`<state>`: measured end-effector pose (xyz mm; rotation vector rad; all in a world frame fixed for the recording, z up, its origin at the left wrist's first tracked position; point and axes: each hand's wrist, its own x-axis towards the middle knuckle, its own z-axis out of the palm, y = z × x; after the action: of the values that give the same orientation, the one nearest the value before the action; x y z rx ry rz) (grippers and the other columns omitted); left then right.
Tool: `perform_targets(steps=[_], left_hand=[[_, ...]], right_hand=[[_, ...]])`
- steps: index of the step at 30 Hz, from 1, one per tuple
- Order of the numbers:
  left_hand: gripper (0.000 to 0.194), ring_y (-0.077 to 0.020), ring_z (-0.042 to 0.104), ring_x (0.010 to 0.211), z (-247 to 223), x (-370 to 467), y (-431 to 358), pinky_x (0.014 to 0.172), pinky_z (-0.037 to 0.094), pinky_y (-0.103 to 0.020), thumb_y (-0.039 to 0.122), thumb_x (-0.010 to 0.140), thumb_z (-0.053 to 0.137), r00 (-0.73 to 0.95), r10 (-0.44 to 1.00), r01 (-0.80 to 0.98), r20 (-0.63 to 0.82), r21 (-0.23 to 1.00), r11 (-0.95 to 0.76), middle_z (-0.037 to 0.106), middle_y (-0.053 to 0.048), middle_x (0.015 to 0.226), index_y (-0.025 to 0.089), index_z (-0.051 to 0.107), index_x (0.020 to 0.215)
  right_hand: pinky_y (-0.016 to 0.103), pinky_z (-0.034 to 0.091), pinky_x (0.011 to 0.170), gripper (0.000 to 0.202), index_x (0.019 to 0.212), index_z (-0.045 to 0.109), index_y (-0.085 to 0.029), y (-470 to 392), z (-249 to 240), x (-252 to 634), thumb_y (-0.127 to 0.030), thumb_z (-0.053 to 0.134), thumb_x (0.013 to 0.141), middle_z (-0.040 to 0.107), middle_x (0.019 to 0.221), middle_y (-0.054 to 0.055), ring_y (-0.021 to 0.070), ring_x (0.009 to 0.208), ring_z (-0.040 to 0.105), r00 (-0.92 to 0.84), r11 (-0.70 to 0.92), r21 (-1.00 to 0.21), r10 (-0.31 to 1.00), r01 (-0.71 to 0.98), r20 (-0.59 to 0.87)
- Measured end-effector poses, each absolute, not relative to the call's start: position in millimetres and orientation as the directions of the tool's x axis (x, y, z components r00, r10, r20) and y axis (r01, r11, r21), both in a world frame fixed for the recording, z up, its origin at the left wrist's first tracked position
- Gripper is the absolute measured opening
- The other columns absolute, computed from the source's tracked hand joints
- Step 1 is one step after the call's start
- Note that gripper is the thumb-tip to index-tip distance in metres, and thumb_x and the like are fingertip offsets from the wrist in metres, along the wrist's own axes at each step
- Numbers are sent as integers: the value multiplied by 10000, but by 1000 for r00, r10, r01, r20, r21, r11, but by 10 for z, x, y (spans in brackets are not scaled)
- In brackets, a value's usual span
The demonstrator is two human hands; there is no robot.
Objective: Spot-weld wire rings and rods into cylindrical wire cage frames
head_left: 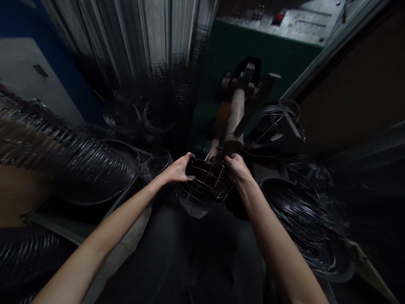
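Bare forearms (123,219) reach to the wire frame (204,183) at the machine arm (236,114)'s near end; left hand (179,169) clamps its rim, right hand (237,169)'s grip unclear. Probably light, springy; best held by the rim.

The camera rode on the person's head.
From where I stood, it faced forward and steeply down, over dark-clothed legs (164,253); the bare forearms (126,221) ran up from the bottom edge, close by, the left hand (177,169) and right hand (238,169) sat near mid-view, and the green machine (268,52) rose beyond them.
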<state>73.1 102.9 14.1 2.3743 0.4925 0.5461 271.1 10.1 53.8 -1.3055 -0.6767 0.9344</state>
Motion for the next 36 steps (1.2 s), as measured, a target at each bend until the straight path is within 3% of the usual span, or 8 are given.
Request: perform_targets(steps=[8, 12, 16, 22, 28, 31, 34, 36], left_hand=[[543, -204, 562, 919, 105, 756, 1105, 850, 474, -342, 328, 640, 679, 841, 465, 190, 276, 655, -731, 521, -66, 1025, 167, 397, 1075], [544, -195, 565, 913, 90, 749, 1094, 830, 484, -332, 320, 629, 694, 844, 464, 169, 270, 687, -706, 524, -64, 1029, 174, 401, 1063], [533, -185, 562, 883, 97, 744, 1105, 804, 481, -318, 303, 644, 685, 849, 455, 160, 268, 692, -704, 532, -68, 1015, 163, 398, 1071], [591, -212, 537, 946, 116, 729, 1139, 867, 471, -351, 307, 637, 695, 894, 361, 140, 264, 603, -786, 516, -83, 1044, 149, 395, 1121], [484, -240, 493, 1031, -93, 518, 726, 932, 453, -410, 297, 728, 631, 908, 238, 78, 344, 420, -904, 512, -114, 1087, 142, 427, 1139], [480, -260, 500, 1053, -306, 292, 262, 1034, 353, -515, 327, 729, 655, 934, 161, 58, 321, 307, -950, 532, -105, 1064, 157, 475, 1141], [651, -281, 505, 1069, -383, 16, -175, 1053, 307, -566, 458, 674, 717, 956, -9, -92, 293, 270, -958, 532, -110, 1116, 190, 474, 1215], [762, -297, 482, 1126, -276, -121, -317, 1055, 312, -562, 543, 665, 707, 931, -51, -175, 361, 320, -931, 509, -130, 1183, 199, 428, 1286]], right_hand=[[223, 291, 412, 334, 705, 512, -188, 143, 533, 2724, -303, 762, 516, 441, 465, -75, 60, 409, 376, 490, -24, -983, 865, -184, -113], [218, 318, 419, 276, 716, 524, -185, 144, 513, 2712, -266, 735, 557, 503, 528, -53, 61, 429, 408, 482, -31, -977, 866, -211, -132], [194, 257, 381, 239, 750, 535, -179, 166, 496, 2691, -198, 702, 580, 501, 528, -61, 43, 398, 372, 488, -45, -966, 856, -256, -169], [161, 185, 340, 210, 690, 465, -186, 238, 769, 2862, -160, 673, 677, 336, 414, -114, 21, 331, 254, 523, -95, -946, 815, -309, -252], [146, 171, 333, 100, 756, 501, -165, -151, 1012, 2935, -214, 556, 824, 428, 469, -71, 31, 340, 295, 549, -190, -934, 766, -303, -334], [167, 234, 360, 201, 857, 563, -155, -618, 900, 2778, -350, 586, 817, 469, 520, -57, 44, 374, 332, 545, -273, -946, 773, -177, -325], [215, 386, 486, 320, 903, 596, -154, -1113, 821, 2537, -405, 672, 719, 589, 673, -8, 93, 532, 499, 514, -361, -919, 824, 157, -236], [242, 415, 559, 317, 927, 612, -156, -1386, 856, 2352, -385, 657, 713, 624, 739, 9, 124, 611, 546, 426, -402, -810, 879, 427, -212]])
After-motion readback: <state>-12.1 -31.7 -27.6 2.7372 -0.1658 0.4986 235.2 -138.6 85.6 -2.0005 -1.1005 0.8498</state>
